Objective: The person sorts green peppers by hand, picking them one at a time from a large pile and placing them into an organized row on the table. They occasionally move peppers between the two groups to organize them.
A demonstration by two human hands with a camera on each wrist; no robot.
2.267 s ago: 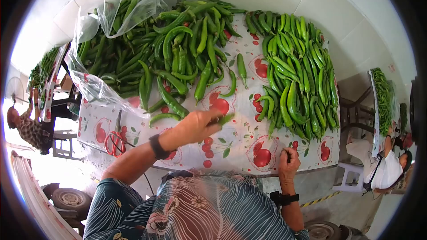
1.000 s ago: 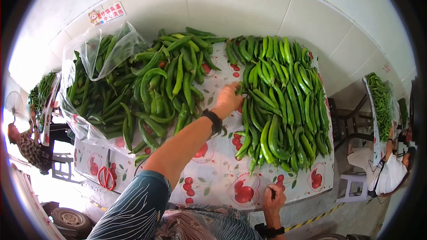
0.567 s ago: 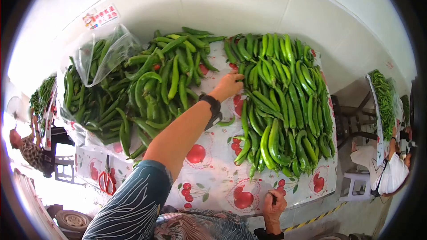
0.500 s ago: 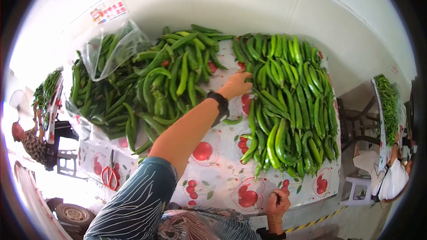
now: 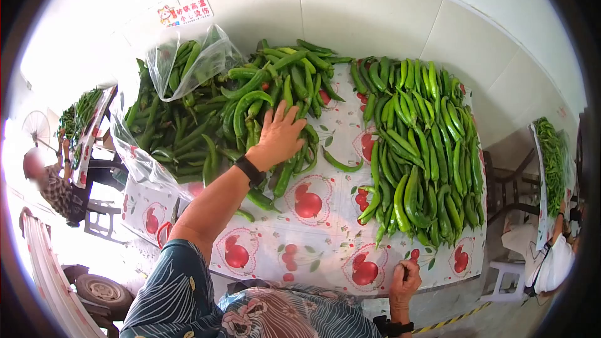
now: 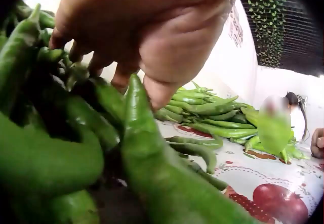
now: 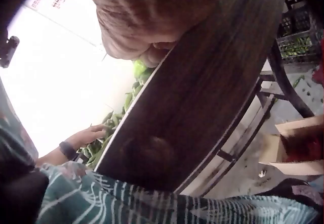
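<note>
My left hand [image 5: 277, 138] lies palm down over the loose heap of green chili peppers [image 5: 188, 138], fingers spread and fairly straight. In the left wrist view its fingertips reach down among the peppers [image 6: 167, 168], with the palm above them. At the table's front edge my right hand [image 5: 405, 277] rests with curled fingers, and nothing shows in it. The right wrist view has this hand [image 7: 152, 16] at the rim of the table, its fingers mostly hidden. To the right, neatly laid rows of green chili peppers [image 5: 432, 150] point toward me. One curved pepper [image 5: 341, 161] lies alone between heap and rows.
A clear plastic bag [image 5: 147, 169] surrounds the left part of the heap. Red-handled scissors [image 5: 164, 233] are partly hidden by my forearm. A tiled wall [image 5: 363, 15] borders the far side of the patterned tablecloth [image 5: 263, 247]. Other people sit at pepper-covered tables on both sides.
My left hand carried a pepper to the left edge of the rows, let it go, and moved back left to the heap. My right hand stayed at the front edge.
</note>
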